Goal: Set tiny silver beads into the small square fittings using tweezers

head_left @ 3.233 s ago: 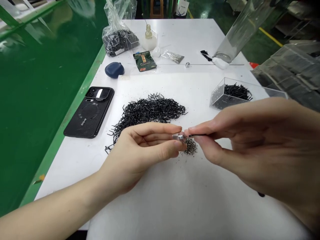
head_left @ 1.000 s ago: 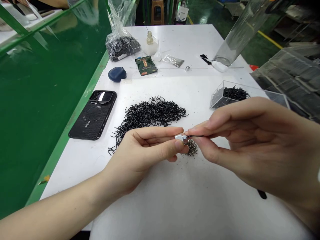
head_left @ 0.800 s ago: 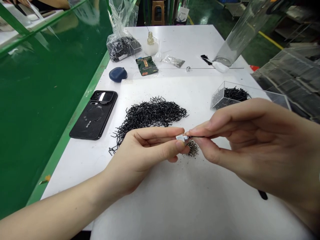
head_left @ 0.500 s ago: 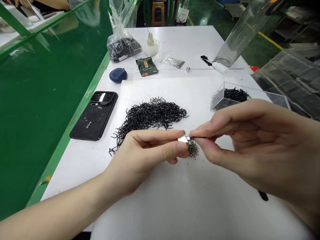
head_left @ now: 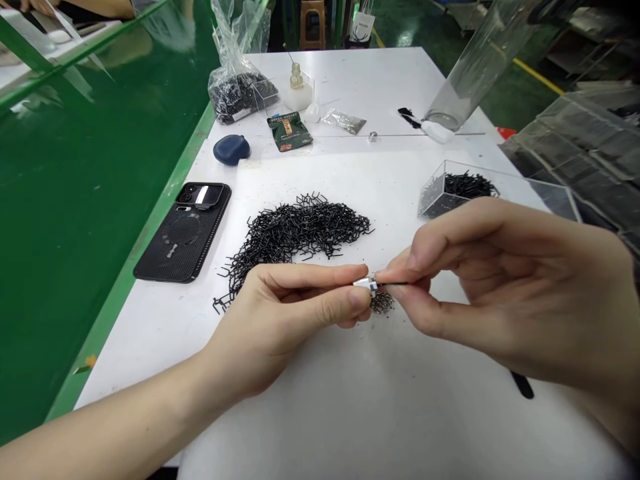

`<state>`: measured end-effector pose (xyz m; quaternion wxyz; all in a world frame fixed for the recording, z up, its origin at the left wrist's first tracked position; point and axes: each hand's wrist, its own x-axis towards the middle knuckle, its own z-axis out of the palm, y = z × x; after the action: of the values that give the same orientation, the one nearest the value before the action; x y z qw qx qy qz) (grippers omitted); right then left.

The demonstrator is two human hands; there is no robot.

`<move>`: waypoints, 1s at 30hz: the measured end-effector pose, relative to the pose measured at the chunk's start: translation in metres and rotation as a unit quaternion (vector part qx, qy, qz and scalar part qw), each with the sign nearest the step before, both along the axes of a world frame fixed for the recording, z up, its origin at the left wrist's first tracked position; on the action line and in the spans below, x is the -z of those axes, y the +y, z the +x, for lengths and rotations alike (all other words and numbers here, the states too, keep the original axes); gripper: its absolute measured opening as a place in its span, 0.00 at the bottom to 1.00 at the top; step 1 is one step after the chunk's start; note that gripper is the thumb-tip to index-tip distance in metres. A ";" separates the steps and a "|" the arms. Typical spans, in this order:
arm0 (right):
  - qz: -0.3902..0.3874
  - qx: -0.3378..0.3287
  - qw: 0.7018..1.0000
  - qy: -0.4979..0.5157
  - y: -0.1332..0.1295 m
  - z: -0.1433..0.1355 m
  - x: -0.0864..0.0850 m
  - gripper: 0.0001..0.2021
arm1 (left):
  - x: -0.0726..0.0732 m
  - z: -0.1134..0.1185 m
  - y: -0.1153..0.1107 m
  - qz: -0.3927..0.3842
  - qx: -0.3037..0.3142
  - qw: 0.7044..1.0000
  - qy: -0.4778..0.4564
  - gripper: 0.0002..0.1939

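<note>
My left hand (head_left: 295, 307) pinches a small shiny silver metal block (head_left: 364, 285) between thumb and forefinger. From the right, my right hand (head_left: 480, 287) is closed on a thin black bent pin (head_left: 395, 284), whose left end meets the block's right side; whether it goes into the block I cannot tell. Beneath the fingertips lies a small heap of tiny metal parts (head_left: 383, 303), partly hidden by my hands. Behind my left hand spreads a large pile of black bent pins (head_left: 305, 230) on the white table (head_left: 340, 393).
A black phone (head_left: 183, 233) lies at left beside a blue case (head_left: 231, 150). Clear box (head_left: 433, 193) of black pieces stands behind my right hand. Farther back are a plastic bag (head_left: 240, 93), a bottle (head_left: 297, 90), a green packet (head_left: 289, 131) and a transparent cylinder (head_left: 465, 87).
The silver block has turned slightly between my left fingers. My right fingertips and the black pin have shifted slightly left with it. The whole view has shifted a little.
</note>
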<state>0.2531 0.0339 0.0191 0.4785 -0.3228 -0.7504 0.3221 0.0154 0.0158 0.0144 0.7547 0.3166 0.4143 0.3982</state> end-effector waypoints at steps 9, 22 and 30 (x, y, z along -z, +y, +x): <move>0.004 0.006 1.000 -0.005 -0.002 -0.001 0.002 0.24 | 0.000 -0.001 0.000 -0.001 0.010 1.000 -0.013 0.14; 0.026 0.012 1.000 0.004 0.002 0.001 0.007 0.22 | 0.000 -0.001 0.001 -0.001 0.017 0.999 -0.036 0.13; 0.036 0.009 0.999 0.020 0.004 -0.001 0.006 0.24 | -0.001 -0.001 0.000 -0.003 0.009 1.000 -0.029 0.13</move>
<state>0.2523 0.0381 0.0128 0.5078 -0.3052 -0.7489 0.2969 0.0141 0.0161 0.0152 0.7711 0.3058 0.3905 0.3993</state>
